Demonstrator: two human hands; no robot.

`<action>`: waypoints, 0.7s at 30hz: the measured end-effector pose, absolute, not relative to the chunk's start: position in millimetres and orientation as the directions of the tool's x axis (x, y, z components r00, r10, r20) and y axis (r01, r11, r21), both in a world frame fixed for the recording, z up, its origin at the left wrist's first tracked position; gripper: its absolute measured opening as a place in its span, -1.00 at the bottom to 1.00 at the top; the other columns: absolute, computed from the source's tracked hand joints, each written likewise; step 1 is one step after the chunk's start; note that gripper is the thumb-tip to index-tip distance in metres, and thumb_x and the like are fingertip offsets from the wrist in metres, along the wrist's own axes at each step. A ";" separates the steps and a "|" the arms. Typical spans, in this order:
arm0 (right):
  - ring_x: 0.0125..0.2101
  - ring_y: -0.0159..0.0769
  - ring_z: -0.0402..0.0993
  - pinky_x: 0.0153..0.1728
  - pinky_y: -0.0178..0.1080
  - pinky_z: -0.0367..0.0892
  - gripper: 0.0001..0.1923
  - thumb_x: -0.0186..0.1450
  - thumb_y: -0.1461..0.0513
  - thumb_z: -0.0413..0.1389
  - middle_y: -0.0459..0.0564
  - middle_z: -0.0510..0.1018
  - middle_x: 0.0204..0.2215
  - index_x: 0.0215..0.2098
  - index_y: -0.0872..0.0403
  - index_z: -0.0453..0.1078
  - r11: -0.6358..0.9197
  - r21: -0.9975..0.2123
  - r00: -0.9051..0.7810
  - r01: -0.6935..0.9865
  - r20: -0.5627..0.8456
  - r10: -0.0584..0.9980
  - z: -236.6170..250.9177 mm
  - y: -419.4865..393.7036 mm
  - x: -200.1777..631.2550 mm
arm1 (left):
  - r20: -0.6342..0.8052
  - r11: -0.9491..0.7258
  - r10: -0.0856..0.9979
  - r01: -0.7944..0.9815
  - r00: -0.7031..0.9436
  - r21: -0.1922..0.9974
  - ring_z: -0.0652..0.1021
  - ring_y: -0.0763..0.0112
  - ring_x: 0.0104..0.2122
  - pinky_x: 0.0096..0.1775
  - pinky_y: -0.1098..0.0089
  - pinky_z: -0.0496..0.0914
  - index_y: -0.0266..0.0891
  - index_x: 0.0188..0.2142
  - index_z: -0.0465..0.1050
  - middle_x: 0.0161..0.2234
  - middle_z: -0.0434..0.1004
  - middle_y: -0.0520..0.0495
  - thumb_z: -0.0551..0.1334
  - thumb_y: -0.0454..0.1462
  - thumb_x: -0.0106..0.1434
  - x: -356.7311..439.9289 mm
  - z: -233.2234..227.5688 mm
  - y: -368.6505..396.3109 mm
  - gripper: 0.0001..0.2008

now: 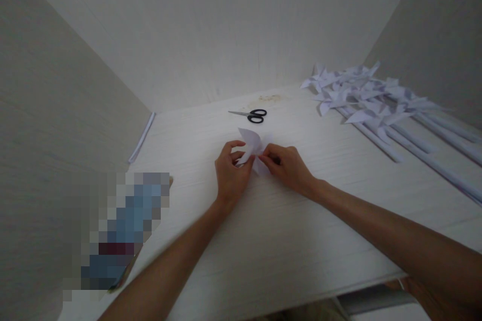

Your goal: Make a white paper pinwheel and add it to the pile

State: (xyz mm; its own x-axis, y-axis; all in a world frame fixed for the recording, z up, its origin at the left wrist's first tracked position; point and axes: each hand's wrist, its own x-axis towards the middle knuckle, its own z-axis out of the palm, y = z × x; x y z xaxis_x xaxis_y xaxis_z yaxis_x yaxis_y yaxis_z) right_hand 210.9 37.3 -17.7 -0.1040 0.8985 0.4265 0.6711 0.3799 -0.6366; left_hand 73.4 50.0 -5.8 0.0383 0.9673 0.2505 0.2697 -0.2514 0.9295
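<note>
A white paper pinwheel [251, 136] with curled blades is held between both hands just above the table. My left hand [232, 173] grips it from the left, thumb pressed near its centre and the other fingers curled around a blade. From the right, my right hand [289, 166] is closed in a pinch by the pinwheel's centre. Whatever small part may lie between its fingertips is too small to make out. Beyond the hands lies a pair of scissors [256, 116] with black handles, blades pointing left.
On the right lies a pile of white paper pinwheels [361, 91] with rolled paper sticks [425, 163]. Another white paper stick [142, 138] rests along the left wall. A blurred-out bluish item [130, 225] is at the left. Walls enclose the white table [241, 261] on three sides.
</note>
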 end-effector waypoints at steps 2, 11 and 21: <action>-0.69 -0.55 0.11 -0.61 -0.42 0.00 -0.80 0.18 0.26 0.02 -0.19 0.28 -0.72 -0.60 0.13 0.22 0.381 -0.631 -0.102 0.676 0.432 0.896 -18.3 37.2 211.0 | 0.248 -0.249 0.968 0.267 0.039 0.931 0.49 0.50 -0.58 -0.58 0.56 0.30 -0.25 -0.28 0.29 -0.54 0.50 0.03 0.26 -0.33 -0.06 73.5 -5.4 50.0 -0.70; -0.70 -0.54 0.11 -0.61 -0.41 -0.01 -0.80 0.20 0.25 0.00 -0.19 0.29 -0.73 -0.58 0.13 0.23 0.377 -0.615 -0.113 0.692 0.423 0.899 -17.6 35.8 210.5 | 0.250 -0.247 0.968 0.278 0.024 0.928 0.49 0.48 -0.59 -0.59 0.56 0.30 -0.25 -0.26 0.27 -0.57 0.48 0.05 0.25 -0.33 -0.07 73.8 -4.7 49.7 -0.68; -0.70 -0.54 0.12 -0.60 -0.40 0.01 -0.80 0.20 0.24 0.00 -0.19 0.30 -0.72 -0.57 0.12 0.24 0.365 -0.599 -0.095 0.712 0.432 0.897 -17.8 35.2 209.6 | 0.280 -0.274 0.960 0.297 0.023 0.915 0.49 0.49 -0.59 -0.57 0.55 0.32 -0.23 -0.24 0.26 -0.56 0.48 0.05 0.25 -0.32 -0.06 73.4 -6.5 49.4 -0.67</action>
State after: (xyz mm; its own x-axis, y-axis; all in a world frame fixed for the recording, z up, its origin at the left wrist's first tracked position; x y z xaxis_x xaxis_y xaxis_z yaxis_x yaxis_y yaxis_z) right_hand 209.6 35.2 -17.8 -0.0952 0.8966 0.4324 0.7124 0.3648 -0.5995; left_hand 73.4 49.4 -6.5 0.0227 0.9597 0.2802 0.2967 -0.2741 0.9148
